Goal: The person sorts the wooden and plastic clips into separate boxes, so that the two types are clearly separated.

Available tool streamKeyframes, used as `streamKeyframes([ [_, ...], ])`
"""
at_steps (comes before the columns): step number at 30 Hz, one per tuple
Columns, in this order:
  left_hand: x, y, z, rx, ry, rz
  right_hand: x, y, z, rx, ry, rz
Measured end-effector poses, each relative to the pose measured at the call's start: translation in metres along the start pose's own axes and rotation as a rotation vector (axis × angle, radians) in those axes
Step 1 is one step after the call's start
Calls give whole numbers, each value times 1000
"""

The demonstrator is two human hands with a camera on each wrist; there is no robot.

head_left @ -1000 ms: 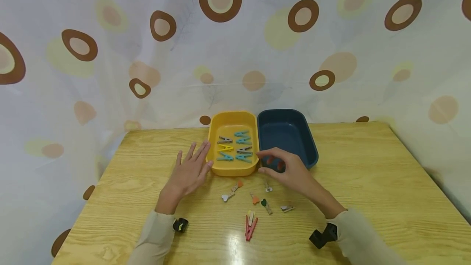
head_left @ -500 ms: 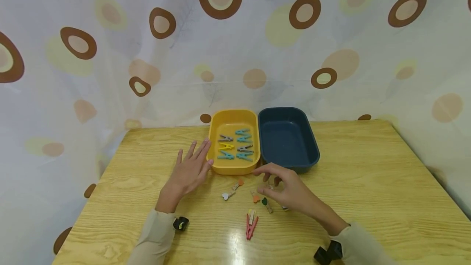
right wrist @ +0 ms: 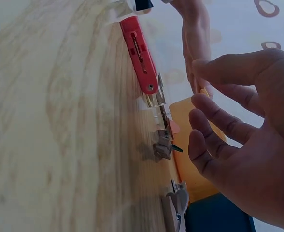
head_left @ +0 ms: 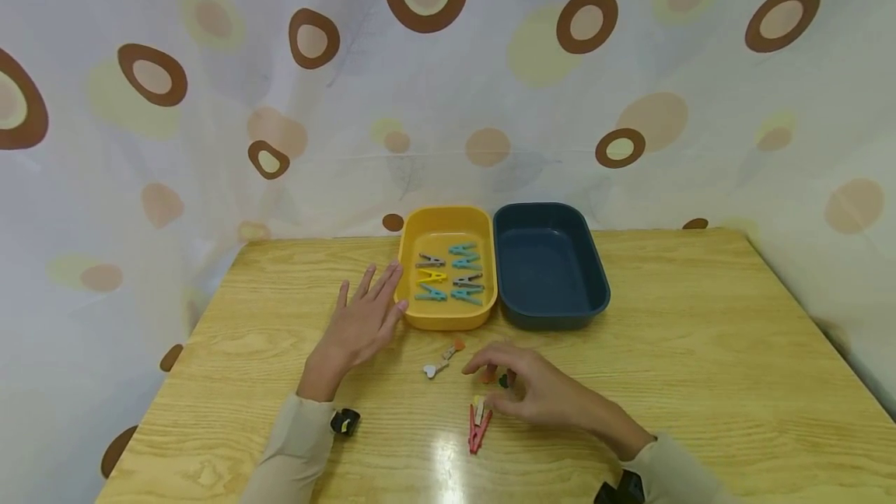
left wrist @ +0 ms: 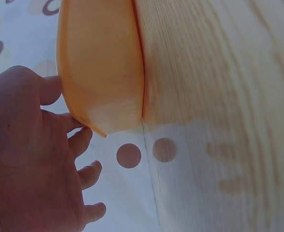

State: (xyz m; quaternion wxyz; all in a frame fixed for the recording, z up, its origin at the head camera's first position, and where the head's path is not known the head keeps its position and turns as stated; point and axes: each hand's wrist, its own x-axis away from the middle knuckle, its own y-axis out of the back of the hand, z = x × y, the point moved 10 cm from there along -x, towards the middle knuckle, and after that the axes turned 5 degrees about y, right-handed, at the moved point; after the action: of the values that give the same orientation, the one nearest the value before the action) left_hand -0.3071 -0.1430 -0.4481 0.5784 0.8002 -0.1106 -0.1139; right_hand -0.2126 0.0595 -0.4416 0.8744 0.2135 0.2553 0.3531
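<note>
My left hand (head_left: 355, 333) rests at the left side of the yellow tray (head_left: 448, 322), its fingers spread straight; in the left wrist view the thumb and fingertips touch the rim. My right hand (head_left: 542, 389) hovers over small wooden clothespins with nothing between its loosely bent fingers and thumb. Under it show a green heart (head_left: 504, 381) on one clothespin and, partly hidden, an orange one. Just below its thumb lies a red clothespin (head_left: 478, 437) with a yellow-topped wooden clothespin (head_left: 479, 409) at its open end. A white-heart clothespin (head_left: 432, 370) and an orange-topped one (head_left: 453, 348) lie left of it.
Inside the yellow tray are several plastic clothespins, teal, grey and one yellow clothespin (head_left: 432, 276). A dark blue tray (head_left: 551, 274) with nothing in it stands against its right side. A patterned curtain (head_left: 336, 99) hangs behind the wooden table (head_left: 700, 348).
My right hand has moved from the blue tray's front edge toward me, down over the wooden clothespins near the red one. The left hand has stayed at the yellow tray.
</note>
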Motion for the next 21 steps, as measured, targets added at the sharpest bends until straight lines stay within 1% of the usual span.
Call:
streamKeyframes([
  [5,-1,1,-1,1,-2,1,0,-9,2,59,44,63],
  [9,-2,1,-3,0,-2,7,2,-15,1,101,15,112],
  [12,-2,2,-3,-2,-2,3,2,-18,1,153,-3,142],
  [17,-2,2,-3,-3,-5,-8,2,-22,2,239,5,174],
  [21,-1,2,-3,1,-2,-5,3,-26,5,291,37,183],
])
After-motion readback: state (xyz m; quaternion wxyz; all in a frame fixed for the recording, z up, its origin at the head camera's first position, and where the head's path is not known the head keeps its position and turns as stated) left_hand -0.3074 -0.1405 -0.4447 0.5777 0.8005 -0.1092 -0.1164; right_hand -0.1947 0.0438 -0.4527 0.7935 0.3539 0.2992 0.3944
